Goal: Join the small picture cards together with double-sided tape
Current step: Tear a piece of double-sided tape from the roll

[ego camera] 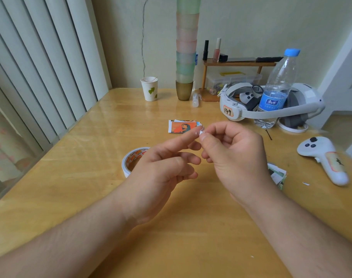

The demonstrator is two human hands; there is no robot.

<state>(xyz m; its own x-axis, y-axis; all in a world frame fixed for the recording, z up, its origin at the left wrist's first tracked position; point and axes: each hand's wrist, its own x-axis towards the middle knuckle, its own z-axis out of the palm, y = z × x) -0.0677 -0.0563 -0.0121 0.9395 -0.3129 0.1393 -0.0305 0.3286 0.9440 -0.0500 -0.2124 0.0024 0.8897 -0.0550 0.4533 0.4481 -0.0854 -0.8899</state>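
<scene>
1. Pinched between thumb and forefinger of the right hand (234,155), just above frame centre: a small whitish scrap of double-sided tape (201,133), possibly with its backing half peeled, though too small and blurred to be sure.
2. Touching that scrap from the left: the extended forefinger of the left hand (163,167), other fingers loosely curled, nothing gripped.
3. Likely handling of the scrap: nearly weightless, limp, sticky on any bared face, prone to curl onto itself or cling to skin; best held by the very edge or by the backing, with minimal fingertip contact.
4. Just beyond the fingertips, flat on the wooden table (71,187): a small cluster of picture cards (181,127), an orange one on top, overlapping. Thin paper, light, easily shifted; best pressed flat at a corner while tape goes down.
5. Under the left hand, left of centre: the tape roll (131,159), partly hidden.
6. Behind the right wrist, right of centre: another pile of cut cards (277,174), mostly hidden.
7. Upper right: a water bottle (275,91) standing by a white headset (271,106); far right, a controller (323,157).
</scene>
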